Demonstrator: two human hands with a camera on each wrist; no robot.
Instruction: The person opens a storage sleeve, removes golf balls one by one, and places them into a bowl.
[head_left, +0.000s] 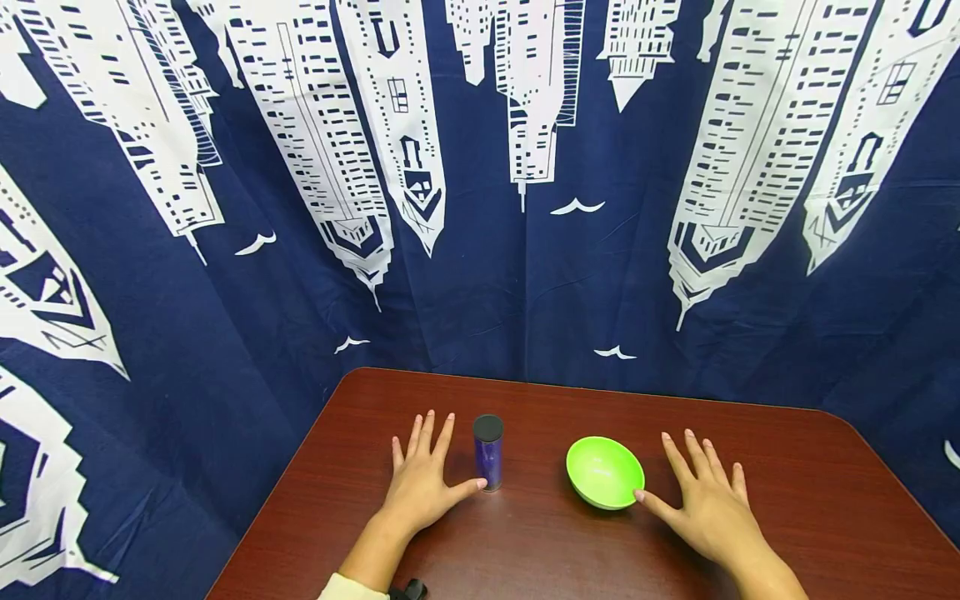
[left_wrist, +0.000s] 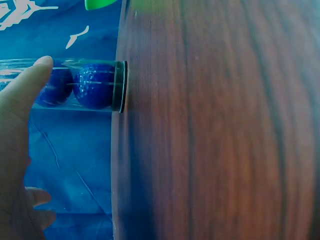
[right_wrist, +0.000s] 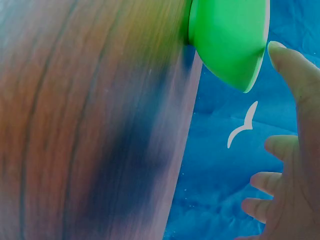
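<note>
A clear tube of blue balls [left_wrist: 93,86] with a dark cap stands upright on the table, seen as a purple-blue cylinder [head_left: 488,457] in the head view. Beside it, my left hand [head_left: 422,486] has its fingers spread, the thumb tip overlapping the tube's lower side. To the right sits a bright green bowl [head_left: 603,472], its inside showing no contents. My right hand [head_left: 708,510] is at the bowl's right, fingers fanned out, with its thumb tip right at the rim. In the right wrist view the green bowl [right_wrist: 230,40] rests on its base.
The reddish-brown wooden table [head_left: 547,550] has rounded far corners. Behind it hangs a dark blue cloth [head_left: 480,308] printed with white buildings and birds. A dark band [head_left: 408,590] shows by the left wrist.
</note>
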